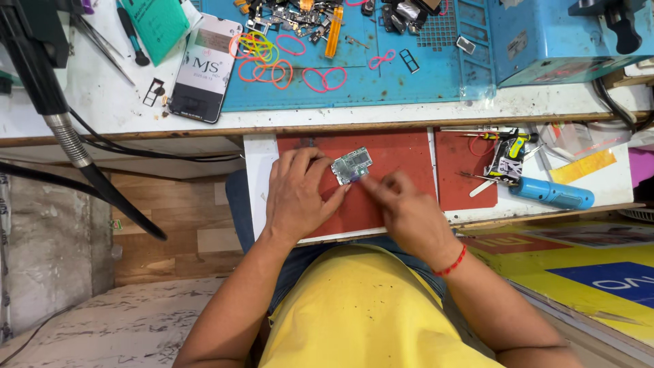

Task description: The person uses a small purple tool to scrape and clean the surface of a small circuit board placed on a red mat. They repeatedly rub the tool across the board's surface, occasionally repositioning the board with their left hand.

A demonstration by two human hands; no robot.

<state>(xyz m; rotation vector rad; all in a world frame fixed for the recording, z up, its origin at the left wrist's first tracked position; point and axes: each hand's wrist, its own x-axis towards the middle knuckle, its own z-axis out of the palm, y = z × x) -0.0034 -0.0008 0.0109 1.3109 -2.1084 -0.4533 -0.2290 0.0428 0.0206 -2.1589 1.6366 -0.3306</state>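
1. Left hand (298, 194) is laid flat on the red mat (402, 153) with its fingers closed lightly round the near edge of a small circuit board (351, 165), which is steadied on the mat at the front of the pull-out shelf under the desk (109, 102); right hand (402, 208) is pinched at the board's lower right corner, whether on a tiny part or on the board itself cannot be told
2. Largest risk judged: the board could be flexed or cracked, since it is pressed from both sides by fingertips only and is not clamped
3. A slip could be caused by the light hold; the board might be pushed across the mat towards the shelf's open front edge and dropped onto the lap or floor
4. Bare fingers are set directly on the components, so smearing or static harm is thought possible
5. The blue cylindrical tool (552, 193) and the yellow-handled tool (512, 146) lie near the right forearm and could be knocked by an elbow movement
6. Smallest: the rubber bands (262, 58) and loose parts on the blue mat (409, 82) lie well apart and are unlikely to be disturbed
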